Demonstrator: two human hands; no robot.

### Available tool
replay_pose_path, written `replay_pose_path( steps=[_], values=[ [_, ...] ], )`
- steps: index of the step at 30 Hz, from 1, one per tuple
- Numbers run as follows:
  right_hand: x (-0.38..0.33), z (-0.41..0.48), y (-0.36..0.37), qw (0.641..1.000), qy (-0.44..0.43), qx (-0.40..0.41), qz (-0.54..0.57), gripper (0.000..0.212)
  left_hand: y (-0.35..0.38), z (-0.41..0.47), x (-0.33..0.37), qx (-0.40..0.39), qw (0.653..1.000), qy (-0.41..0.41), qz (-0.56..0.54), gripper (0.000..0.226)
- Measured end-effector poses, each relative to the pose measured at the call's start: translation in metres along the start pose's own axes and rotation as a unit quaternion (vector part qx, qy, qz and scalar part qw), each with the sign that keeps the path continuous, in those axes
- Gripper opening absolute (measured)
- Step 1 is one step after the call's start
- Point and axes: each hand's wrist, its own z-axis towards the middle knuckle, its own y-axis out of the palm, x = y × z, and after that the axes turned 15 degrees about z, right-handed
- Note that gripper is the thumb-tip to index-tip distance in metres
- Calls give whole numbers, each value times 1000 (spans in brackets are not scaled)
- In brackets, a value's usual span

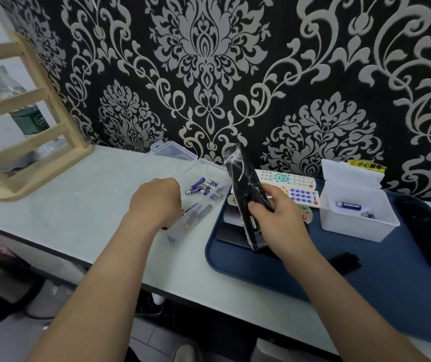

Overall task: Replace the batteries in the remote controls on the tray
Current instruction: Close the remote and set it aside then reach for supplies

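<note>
Glossy black plastic remote (238, 178); clear plastic box (210, 164); matt blue tray (235, 265), seemingly plastic.

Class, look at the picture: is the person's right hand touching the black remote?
Touching. The head view shows the right hand with thumb and fingers curled round the lower half of the black remote, holding it tilted.

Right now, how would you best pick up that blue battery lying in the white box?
I'd pinch the blue battery across its middle, coming straight down: it lies flat on the floor of the white box, the walls block any sideways approach, and the lid is swung back.
</note>
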Motion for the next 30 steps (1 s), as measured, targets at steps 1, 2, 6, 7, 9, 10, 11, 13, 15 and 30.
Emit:
replay_pose_path(
  steps=[1,2,6,7,9,10,11,13,15,30],
  values=[
    [1,0,0,1000,6,5,14,28,-2,1,-3,0,999,11,-47,19],
    [1,0,1,999,15,8,34,26,-4,1,-6,-10,993,26,-111,16],
    [-2,1,1,986,62,18,152,23,-5,-2,-14,-124,961,101,-226,19],
    [-3,0,1,981,72,17,180,22,-2,-1,-13,-127,965,106,-203,19],
    [-5,-1,1,970,91,16,224,20,1,3,-8,-114,975,109,-158,23],
    [-6,-2,2,966,100,16,239,20,3,5,-6,-104,979,116,-131,28],
    [-5,-2,2,963,106,16,249,20,4,6,-4,-95,983,123,-103,34],
    [-4,-2,4,957,117,14,266,21,6,9,-3,-80,986,124,-77,40],
    [-5,-3,4,950,125,10,286,22,9,10,-2,-62,988,115,-78,38],
    [-18,-3,-6,989,-114,-52,80,22,-39,-40,43,-45,613,147,-775,22]
  ],
)
